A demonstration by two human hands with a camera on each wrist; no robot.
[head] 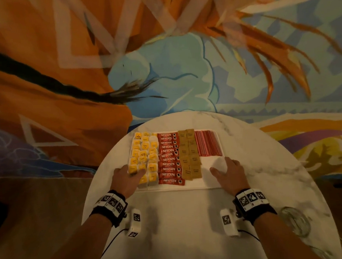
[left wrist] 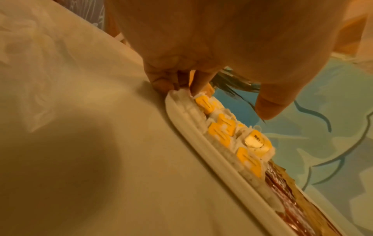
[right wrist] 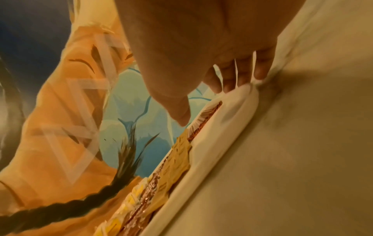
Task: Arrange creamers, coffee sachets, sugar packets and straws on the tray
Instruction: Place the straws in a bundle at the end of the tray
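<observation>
A white rectangular tray (head: 209,164) lies on the table. It holds yellow-lidded creamers (head: 145,151) at the left, then red coffee sachets (head: 169,159), brown sugar packets (head: 189,154) and red straws (head: 207,144) at the far right. My left hand (head: 130,171) grips the tray's near left corner, fingers curled at the rim (left wrist: 201,143), thumb over the creamers (left wrist: 222,132). My right hand (head: 222,166) holds the right side, its fingertips (right wrist: 260,75) on the rim (right wrist: 222,143) and its thumb above the straws (right wrist: 203,121) and sugar packets (right wrist: 179,156).
The tray sits at the far half of a round white marble table (head: 192,228). A clear crumpled wrapper or glass item (head: 296,223) lies near the table's right edge. Around the table lies a bright orange and blue patterned floor (head: 162,69).
</observation>
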